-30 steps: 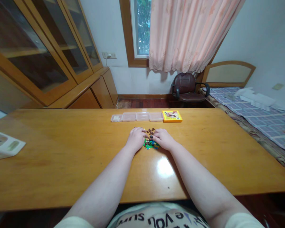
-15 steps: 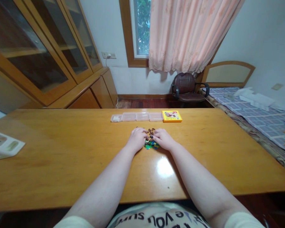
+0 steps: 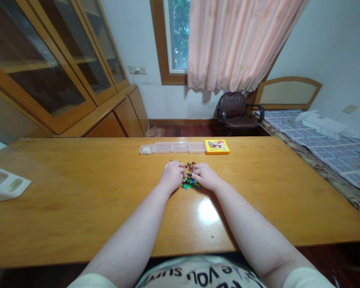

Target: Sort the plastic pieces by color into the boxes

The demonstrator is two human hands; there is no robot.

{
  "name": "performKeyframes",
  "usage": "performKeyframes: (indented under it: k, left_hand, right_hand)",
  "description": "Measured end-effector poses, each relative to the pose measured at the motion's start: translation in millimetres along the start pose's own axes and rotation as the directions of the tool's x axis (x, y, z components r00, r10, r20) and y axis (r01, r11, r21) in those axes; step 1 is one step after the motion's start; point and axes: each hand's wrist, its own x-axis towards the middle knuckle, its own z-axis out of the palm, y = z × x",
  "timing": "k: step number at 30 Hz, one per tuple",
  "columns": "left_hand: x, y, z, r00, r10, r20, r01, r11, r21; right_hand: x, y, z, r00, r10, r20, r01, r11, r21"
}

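Observation:
A small pile of green, blue and other coloured toy building bricks (image 3: 189,184) lies on the wooden table (image 3: 93,200) between my hands. Just beyond it is a loose group of brown bricks (image 3: 190,165). My left hand (image 3: 172,175) rests at the pile's left edge, its bent fingers apart and low over the table. From the right, my right hand (image 3: 206,176) reaches in, with its dark-nailed thumb stretched over the pile and its fingers beside the brown bricks. No brick shows clearly in either hand; the fingertips partly cover the pieces.
Behind the bricks stands a row of clear plastic compartments (image 3: 180,148), touching a yellow box (image 3: 217,147) at its right end. A white plastic object (image 3: 9,184) lies at the table's left side. Beyond the table are a brown chair (image 3: 234,110) and a bed (image 3: 315,132).
My right thumb has shifted slightly left over the pile. The coloured bricks have moved a little left, and more of the brown bricks shows between the hands.

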Motion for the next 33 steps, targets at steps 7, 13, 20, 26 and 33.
performKeyframes:
  k: [7,13,20,26,33]
  left_hand:
    - [-0.5,2.1,-3.9,0.999,-0.005,0.051,0.005,1.000,-0.001]
    - [-0.7,0.9,-5.0,0.998,-0.043,0.051,0.040,0.998,0.057]
    - [-0.9,0.9,-7.9,0.993,-0.116,0.013,0.115,0.989,0.089]
    - [-1.2,0.1,-4.3,0.995,-0.093,0.047,0.089,0.992,0.093]
    - [-2.8,1.6,-10.9,0.993,-0.121,-0.001,0.120,0.989,0.088]
  right_hand:
    - [0.0,-0.2,-3.0,0.977,0.209,-0.052,-0.214,0.966,-0.144]
    - [0.7,-3.5,-6.2,0.972,0.227,-0.056,-0.233,0.964,-0.126]
    - [0.3,-3.3,-4.0,0.991,0.132,-0.030,-0.134,0.989,-0.070]
    - [0.7,-6.3,-4.0,0.991,0.135,-0.011,-0.135,0.986,-0.096]
    - [1.7,-9.0,-5.4,0.986,0.163,-0.023,-0.165,0.982,-0.097]
